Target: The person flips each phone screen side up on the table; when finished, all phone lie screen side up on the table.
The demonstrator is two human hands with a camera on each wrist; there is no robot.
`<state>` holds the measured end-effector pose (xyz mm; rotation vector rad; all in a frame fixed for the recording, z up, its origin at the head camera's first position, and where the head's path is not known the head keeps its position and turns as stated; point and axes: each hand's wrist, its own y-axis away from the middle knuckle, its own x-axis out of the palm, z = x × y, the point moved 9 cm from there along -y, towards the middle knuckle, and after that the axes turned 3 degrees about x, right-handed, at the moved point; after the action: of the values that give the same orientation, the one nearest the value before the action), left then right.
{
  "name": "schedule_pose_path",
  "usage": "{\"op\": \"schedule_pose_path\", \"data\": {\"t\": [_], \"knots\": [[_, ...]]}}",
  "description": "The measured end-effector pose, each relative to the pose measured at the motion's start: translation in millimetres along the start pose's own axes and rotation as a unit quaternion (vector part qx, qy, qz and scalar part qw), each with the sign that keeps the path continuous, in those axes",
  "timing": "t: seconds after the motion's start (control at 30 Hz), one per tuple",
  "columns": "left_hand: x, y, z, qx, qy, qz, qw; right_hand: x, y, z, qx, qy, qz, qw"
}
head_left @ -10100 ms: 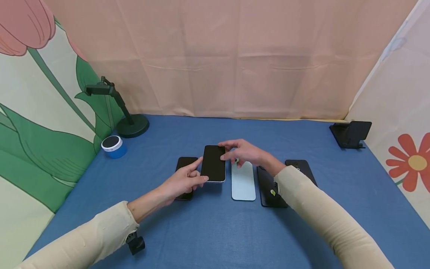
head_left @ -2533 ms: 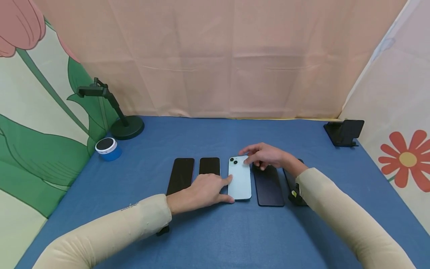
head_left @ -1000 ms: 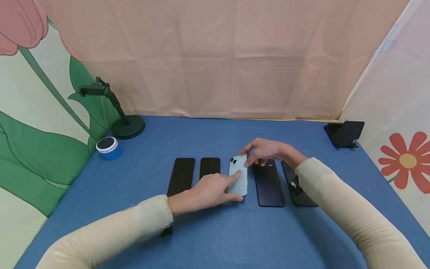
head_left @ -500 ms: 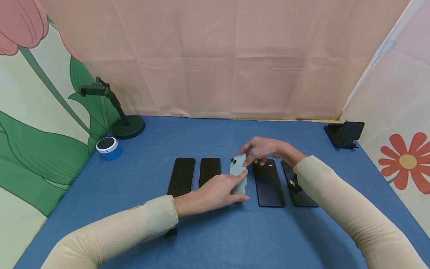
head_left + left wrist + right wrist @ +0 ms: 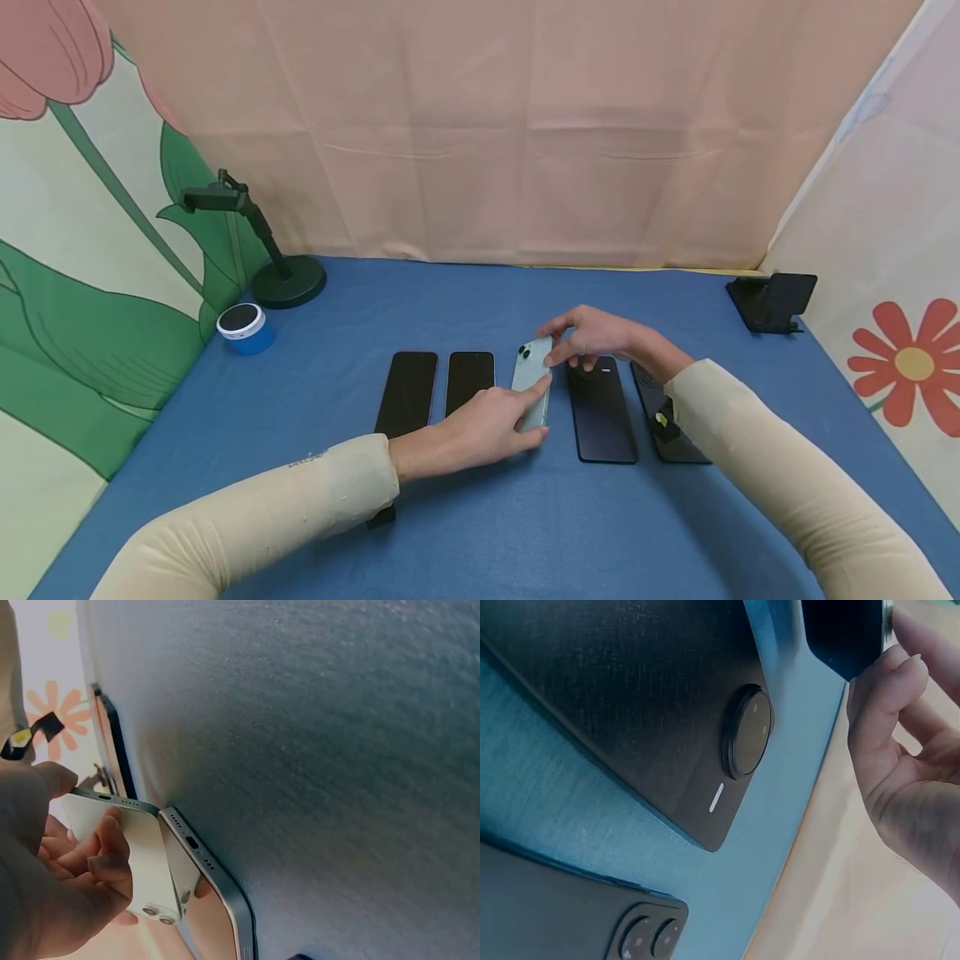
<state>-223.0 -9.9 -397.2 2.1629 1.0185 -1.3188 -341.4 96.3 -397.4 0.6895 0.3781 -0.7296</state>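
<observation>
Both hands hold a light blue smartphone [image 5: 528,367], its camera side up and tilted, its right edge raised. My left hand [image 5: 483,425] grips its lower end. In the left wrist view its thumb is at the bottom corner and its fingers lie against the pale back [image 5: 146,851]. My right hand [image 5: 596,333] pinches the upper right edge; the right wrist view shows the dark screen side [image 5: 844,630] beside those fingers. Left of it lie a larger black phone [image 5: 407,387] and a smaller black phone [image 5: 470,379], both screen up, partly hidden by my left hand.
To the right lie a dark phone with a round camera [image 5: 602,408] and another dark phone [image 5: 678,446], both back up. A black desk stand [image 5: 288,283] and a blue-and-white round container [image 5: 247,333] stand back left, a folding black stand [image 5: 776,300] back right.
Ten seconds ago the hands held the smaller black phone, which has since been laid screen up. The light blue phone has gone from flat to tilted; in the last half second it barely moves.
</observation>
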Motion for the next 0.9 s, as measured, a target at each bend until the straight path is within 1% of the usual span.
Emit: {"op": "schedule_pose_path", "data": {"t": [0.13,0.33,0.47,0.53,0.63,0.73,0.8,0.9], "knots": [[-0.9,1.0,0.9,0.006,0.010,0.014,0.9998,-0.5,0.4,-2.5,-0.009,-0.012,-0.007,1.000],[-4.3,0.4,2.3,0.014,0.023,0.037,0.9989,-1.1,1.5,-7.5,-0.009,-0.048,-0.012,0.999],[-5.7,1.1,2.0,0.009,0.030,0.050,0.9983,-0.4,2.5,-7.8,-0.008,-0.071,-0.006,0.997],[-6.4,2.2,2.2,0.002,0.033,0.050,0.9982,-0.1,3.6,-8.2,-0.005,-0.080,-0.002,0.997],[-8.7,4.5,2.7,-0.012,0.033,0.042,0.9985,0.0,5.5,-8.7,-0.008,-0.080,0.002,0.997],[-12.7,6.8,5.0,-0.032,0.030,0.024,0.9988,-0.6,7.2,-10.5,-0.008,-0.079,0.003,0.997],[-15.6,8.8,8.2,-0.046,0.029,0.010,0.9985,-1.5,8.8,-13.0,-0.004,-0.082,0.002,0.997],[-18.7,14.1,16.0,-0.068,0.041,-0.013,0.9968,-2.1,11.0,-15.8,0.000,-0.086,0.002,0.996]]}}
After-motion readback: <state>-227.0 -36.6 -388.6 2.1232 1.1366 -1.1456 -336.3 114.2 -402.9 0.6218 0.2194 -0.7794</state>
